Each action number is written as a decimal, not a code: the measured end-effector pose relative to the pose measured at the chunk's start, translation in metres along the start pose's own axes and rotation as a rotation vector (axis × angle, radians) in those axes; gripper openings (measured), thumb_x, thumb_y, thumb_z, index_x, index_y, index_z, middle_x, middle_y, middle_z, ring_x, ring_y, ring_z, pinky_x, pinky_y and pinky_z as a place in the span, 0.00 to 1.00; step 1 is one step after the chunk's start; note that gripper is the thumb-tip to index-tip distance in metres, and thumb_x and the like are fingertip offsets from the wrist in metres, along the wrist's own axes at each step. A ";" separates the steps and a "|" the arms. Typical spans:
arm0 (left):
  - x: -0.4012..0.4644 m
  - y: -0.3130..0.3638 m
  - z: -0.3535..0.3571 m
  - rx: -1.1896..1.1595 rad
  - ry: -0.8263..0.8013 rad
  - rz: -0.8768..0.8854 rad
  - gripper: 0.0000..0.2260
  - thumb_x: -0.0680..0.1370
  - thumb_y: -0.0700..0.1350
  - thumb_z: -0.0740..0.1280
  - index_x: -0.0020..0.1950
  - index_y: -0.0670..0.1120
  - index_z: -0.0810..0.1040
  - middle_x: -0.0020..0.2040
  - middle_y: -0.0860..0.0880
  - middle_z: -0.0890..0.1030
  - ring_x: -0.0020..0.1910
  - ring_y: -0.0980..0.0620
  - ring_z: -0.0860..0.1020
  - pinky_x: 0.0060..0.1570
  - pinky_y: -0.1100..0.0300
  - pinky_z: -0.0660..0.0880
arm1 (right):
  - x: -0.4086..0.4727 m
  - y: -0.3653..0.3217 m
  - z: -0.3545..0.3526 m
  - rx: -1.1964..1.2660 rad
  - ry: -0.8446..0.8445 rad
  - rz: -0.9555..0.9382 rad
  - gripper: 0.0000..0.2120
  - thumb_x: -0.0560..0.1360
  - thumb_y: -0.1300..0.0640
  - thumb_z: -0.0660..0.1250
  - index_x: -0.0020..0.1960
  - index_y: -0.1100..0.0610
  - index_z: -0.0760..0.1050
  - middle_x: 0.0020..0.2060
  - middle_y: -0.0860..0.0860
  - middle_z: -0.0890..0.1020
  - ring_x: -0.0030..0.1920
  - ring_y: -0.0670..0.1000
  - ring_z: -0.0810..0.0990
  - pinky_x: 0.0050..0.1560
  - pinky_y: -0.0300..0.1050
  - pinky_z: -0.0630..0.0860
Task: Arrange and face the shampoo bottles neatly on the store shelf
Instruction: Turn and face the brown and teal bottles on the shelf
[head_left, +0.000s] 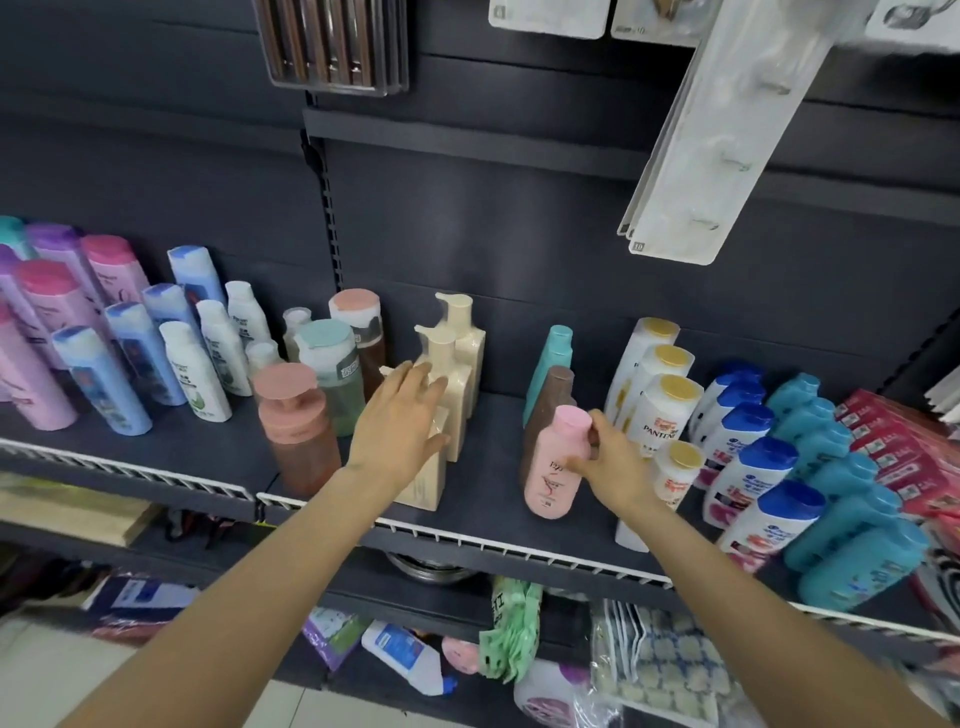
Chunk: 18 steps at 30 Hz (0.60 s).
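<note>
Shampoo bottles stand in rows on the dark store shelf (493, 519), behind its white wire front rail (519, 548). At the centre, the left hand (397, 423) lies with straight, slightly spread fingers over the front cream pump bottle (428, 480), touching it; 2 more cream pump bottles (460, 338) line up behind it toward 12 o'clock. At 3 o'clock from that hand, the right hand (605, 460) pinches the pink bottle (553, 470) near its cap, thumb on the front and fingers curled round the far side. The pink bottle stands upright at the front of a file with a brown bottle (550, 400) and a teal bottle (550, 364) behind it. White bottles with gold caps (662, 410) stand just beside, at 3 o'clock.
</note>
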<state>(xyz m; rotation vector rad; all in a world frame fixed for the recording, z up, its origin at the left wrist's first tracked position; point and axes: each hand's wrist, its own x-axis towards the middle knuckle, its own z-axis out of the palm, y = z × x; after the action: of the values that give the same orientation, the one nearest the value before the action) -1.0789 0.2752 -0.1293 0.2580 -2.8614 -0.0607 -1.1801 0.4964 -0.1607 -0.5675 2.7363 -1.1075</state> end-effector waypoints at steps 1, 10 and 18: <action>-0.001 0.000 0.000 -0.002 -0.003 0.005 0.29 0.76 0.51 0.67 0.74 0.45 0.62 0.75 0.45 0.60 0.75 0.44 0.56 0.73 0.55 0.53 | 0.001 0.002 0.002 0.004 -0.001 0.011 0.15 0.71 0.66 0.70 0.53 0.57 0.68 0.43 0.49 0.75 0.47 0.52 0.75 0.45 0.45 0.70; -0.006 -0.003 0.002 0.001 -0.034 0.021 0.31 0.78 0.52 0.64 0.76 0.46 0.54 0.78 0.47 0.51 0.77 0.47 0.47 0.74 0.58 0.47 | 0.004 0.011 0.016 0.007 -0.112 0.020 0.21 0.71 0.67 0.68 0.61 0.55 0.68 0.51 0.53 0.79 0.53 0.54 0.77 0.55 0.53 0.75; -0.005 -0.003 0.003 -0.051 -0.027 0.004 0.30 0.78 0.51 0.65 0.76 0.48 0.56 0.77 0.48 0.51 0.77 0.47 0.47 0.74 0.58 0.48 | 0.006 0.016 0.011 -0.012 -0.114 0.045 0.16 0.72 0.66 0.69 0.56 0.57 0.69 0.49 0.53 0.78 0.51 0.54 0.77 0.52 0.50 0.74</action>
<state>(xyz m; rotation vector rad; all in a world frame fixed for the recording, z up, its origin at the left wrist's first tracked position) -1.0747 0.2730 -0.1332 0.2433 -2.8826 -0.1368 -1.1873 0.4976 -0.1794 -0.5494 2.6465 -1.0169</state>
